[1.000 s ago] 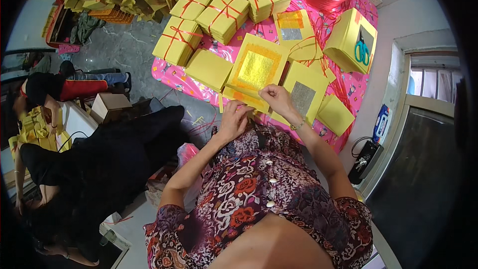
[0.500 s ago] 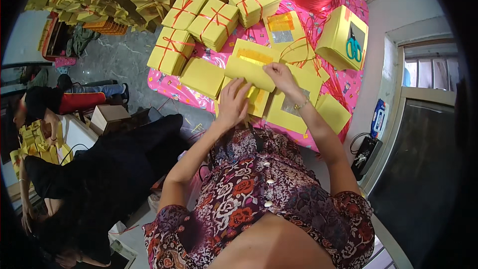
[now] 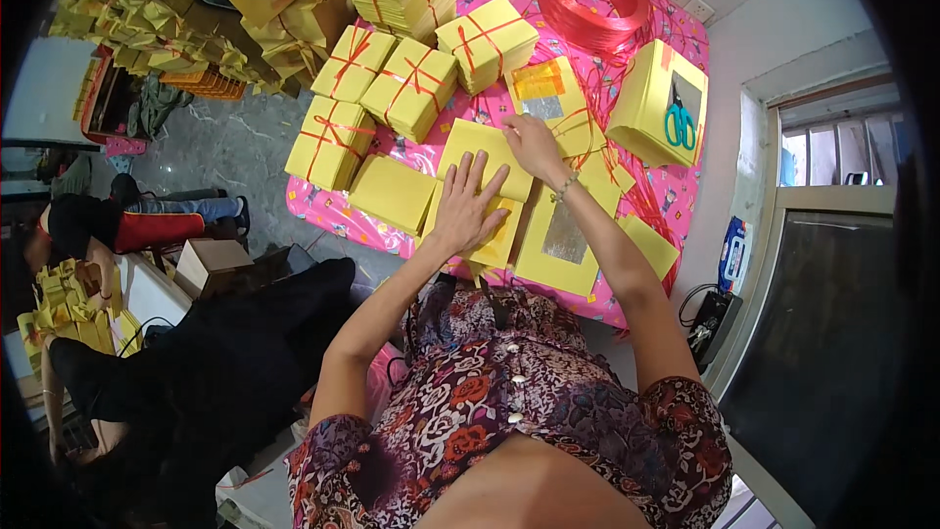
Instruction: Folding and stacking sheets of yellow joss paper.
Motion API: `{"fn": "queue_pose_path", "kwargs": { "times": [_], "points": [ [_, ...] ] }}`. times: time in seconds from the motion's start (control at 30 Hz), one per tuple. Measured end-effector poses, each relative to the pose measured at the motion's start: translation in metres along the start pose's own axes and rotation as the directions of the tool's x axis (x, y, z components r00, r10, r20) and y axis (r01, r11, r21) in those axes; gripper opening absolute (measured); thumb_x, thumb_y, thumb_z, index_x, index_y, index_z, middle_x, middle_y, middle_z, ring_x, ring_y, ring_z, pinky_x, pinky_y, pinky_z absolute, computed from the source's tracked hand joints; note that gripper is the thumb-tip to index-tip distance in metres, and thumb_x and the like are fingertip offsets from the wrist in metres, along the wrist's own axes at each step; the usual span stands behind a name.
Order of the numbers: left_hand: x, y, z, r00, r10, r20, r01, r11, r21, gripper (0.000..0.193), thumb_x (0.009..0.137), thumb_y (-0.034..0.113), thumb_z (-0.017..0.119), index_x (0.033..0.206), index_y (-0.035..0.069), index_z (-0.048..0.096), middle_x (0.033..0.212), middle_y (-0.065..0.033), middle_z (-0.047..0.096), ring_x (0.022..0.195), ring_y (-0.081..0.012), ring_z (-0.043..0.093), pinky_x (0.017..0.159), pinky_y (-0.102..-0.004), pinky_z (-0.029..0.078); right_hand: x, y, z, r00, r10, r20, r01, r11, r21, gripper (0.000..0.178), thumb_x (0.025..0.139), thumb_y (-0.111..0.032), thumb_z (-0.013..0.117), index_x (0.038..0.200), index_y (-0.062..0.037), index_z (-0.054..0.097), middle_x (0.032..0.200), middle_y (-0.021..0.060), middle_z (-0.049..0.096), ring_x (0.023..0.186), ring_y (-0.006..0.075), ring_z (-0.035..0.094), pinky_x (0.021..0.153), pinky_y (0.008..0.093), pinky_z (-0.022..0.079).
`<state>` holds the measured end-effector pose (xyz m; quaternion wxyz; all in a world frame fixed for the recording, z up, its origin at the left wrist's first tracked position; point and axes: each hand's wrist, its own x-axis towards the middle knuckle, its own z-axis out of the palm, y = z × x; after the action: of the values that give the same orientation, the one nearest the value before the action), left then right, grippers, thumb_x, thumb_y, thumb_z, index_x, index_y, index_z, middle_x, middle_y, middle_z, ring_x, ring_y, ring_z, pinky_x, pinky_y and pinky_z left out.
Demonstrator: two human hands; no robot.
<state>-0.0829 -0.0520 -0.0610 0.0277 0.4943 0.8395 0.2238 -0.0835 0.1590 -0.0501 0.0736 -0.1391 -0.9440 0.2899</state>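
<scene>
A yellow paper sheet lies in front of me on a pink patterned table cover, over other yellow paper. My left hand rests flat on it with fingers spread. At the sheet's upper right, my right hand is closed, fingers bent at its edge; the fingertips are partly hidden. A low yellow paper stack sits left of my left hand. Under my right forearm lies a yellow sheet with a silver patch. Another yellow sheet with orange and silver patches lies beyond my right hand.
Several yellow bundles tied with red ribbon stand at the far left of the table. Teal-handled scissors rest on a yellow stack at right. A red ribbon coil lies behind. A person in black is at left.
The sheet's curled flap now lies flat. My left hand has flattened onto it, fingers spread wider. My right hand has moved slightly left in the picture. The view has shifted a little.
</scene>
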Motion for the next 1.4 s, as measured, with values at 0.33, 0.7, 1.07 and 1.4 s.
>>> {"fn": "queue_pose_path", "kwargs": {
  "times": [0.33, 0.7, 1.07, 1.4],
  "points": [
    [0.008, -0.003, 0.004, 1.0, -0.012, 0.008, 0.012, 1.0, -0.005, 0.071, 0.092, 0.05, 0.055, 0.154, 0.021, 0.032, 0.159, -0.0231, 0.021, 0.146, -0.0435, 0.018, 0.116, -0.0576, 0.017, 0.012, -0.005, 0.008, 0.995, -0.077, 0.062, 0.075, 0.996, 0.042, 0.022, 0.093, -0.012, 0.053, 0.103, -0.0049, 0.071, 0.098, 0.0175, 0.065, 0.095, 0.0368, 0.062, 0.087, 0.0468, 0.049],
    [0.01, -0.007, 0.006, 1.0, -0.004, 0.027, 0.004, 1.0, -0.002, 0.074, 0.092, 0.054, 0.054, 0.154, 0.022, 0.031, 0.158, -0.0231, 0.021, 0.147, -0.0434, 0.017, 0.117, -0.0574, 0.016, 0.015, -0.008, 0.006, 0.992, -0.065, 0.109, 0.064, 0.998, 0.012, 0.021, 0.092, -0.013, 0.055, 0.104, -0.0033, 0.069, 0.101, 0.0178, 0.065, 0.097, 0.0357, 0.063, 0.087, 0.0452, 0.05],
    [0.01, -0.008, 0.007, 0.999, 0.007, 0.039, -0.007, 1.0, -0.01, 0.074, 0.092, 0.055, 0.053, 0.154, 0.021, 0.032, 0.157, -0.0239, 0.023, 0.146, -0.0439, 0.017, 0.117, -0.0573, 0.016, 0.019, -0.012, 0.007, 0.989, -0.042, 0.144, 0.034, 0.998, 0.057, 0.019, 0.091, -0.012, 0.054, 0.102, -0.0051, 0.068, 0.097, 0.0177, 0.064, 0.096, 0.0348, 0.063, 0.085, 0.0465, 0.051],
    [0.01, -0.009, 0.009, 0.999, 0.005, 0.053, -0.005, 1.0, 0.004, 0.076, 0.092, 0.057, 0.053, 0.155, 0.021, 0.03, 0.157, -0.0247, 0.023, 0.146, -0.0446, 0.017, 0.116, -0.0574, 0.017, 0.018, -0.013, 0.007, 0.988, -0.044, 0.151, 0.038, 0.998, 0.043, 0.02, 0.09, -0.013, 0.055, 0.102, -0.0052, 0.069, 0.097, 0.017, 0.064, 0.096, 0.0342, 0.063, 0.086, 0.0457, 0.051]
  ]
}}
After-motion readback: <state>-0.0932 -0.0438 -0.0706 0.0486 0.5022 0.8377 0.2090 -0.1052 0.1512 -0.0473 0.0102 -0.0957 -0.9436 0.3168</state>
